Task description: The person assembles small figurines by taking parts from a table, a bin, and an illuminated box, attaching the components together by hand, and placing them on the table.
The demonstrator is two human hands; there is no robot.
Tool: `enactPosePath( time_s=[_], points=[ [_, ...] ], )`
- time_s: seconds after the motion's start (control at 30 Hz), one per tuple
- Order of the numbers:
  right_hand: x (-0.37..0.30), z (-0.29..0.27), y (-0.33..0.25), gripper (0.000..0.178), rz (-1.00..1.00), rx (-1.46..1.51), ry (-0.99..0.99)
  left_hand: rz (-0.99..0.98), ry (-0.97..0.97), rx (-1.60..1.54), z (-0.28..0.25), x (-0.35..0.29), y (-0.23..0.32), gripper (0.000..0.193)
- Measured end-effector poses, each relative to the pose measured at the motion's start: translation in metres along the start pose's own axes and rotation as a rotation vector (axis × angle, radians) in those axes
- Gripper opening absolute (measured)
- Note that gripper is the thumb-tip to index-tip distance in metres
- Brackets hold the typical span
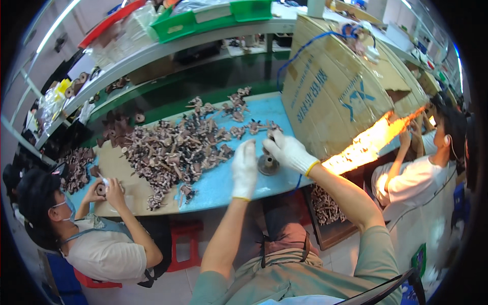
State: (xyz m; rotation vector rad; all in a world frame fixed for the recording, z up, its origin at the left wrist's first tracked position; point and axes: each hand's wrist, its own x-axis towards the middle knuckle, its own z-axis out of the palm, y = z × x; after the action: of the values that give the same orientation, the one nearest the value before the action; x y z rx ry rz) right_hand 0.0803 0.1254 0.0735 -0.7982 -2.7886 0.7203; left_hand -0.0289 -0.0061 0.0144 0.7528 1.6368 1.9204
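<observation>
My left hand [245,170], in a white glove with a yellow cuff, is raised over the front part of the blue table surface [229,185]. Its fingers point up and are slightly blurred, so their grip is unclear. Opposite it, my right hand [291,154], gloved alike, has its fingers bent around a small dark brownish piece, partly hidden by the glove. Just below those fingers stands a dark round-based stand [268,165]. To the left lies a large heap of small brown and pinkish figure-like parts [168,147], with a looser row of similar parts [251,127] beyond my hands.
A large cardboard box [325,86] stands right, with a bright orange-yellow glare [361,145] beside it. A co-worker [96,229] at left handles a round part; another person [422,168] sits at right. A tray of parts [328,208] lies below the table edge.
</observation>
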Motion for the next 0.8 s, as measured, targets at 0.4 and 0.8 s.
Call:
enactPosePath(
  time_s=[0.4, 0.8],
  points=[
    [-0.056, 0.034, -0.012, 0.053, -0.174, 0.161, 0.207, 0.248, -0.054, 0.467, -0.040, 0.009, 0.053, 0.020],
    [-0.073, -0.130, 0.222, 0.027, 0.219, -0.499, 0.258, 0.315, -0.092, 1.081, -0.037, 0.015, 0.064, 0.030]
  ],
)
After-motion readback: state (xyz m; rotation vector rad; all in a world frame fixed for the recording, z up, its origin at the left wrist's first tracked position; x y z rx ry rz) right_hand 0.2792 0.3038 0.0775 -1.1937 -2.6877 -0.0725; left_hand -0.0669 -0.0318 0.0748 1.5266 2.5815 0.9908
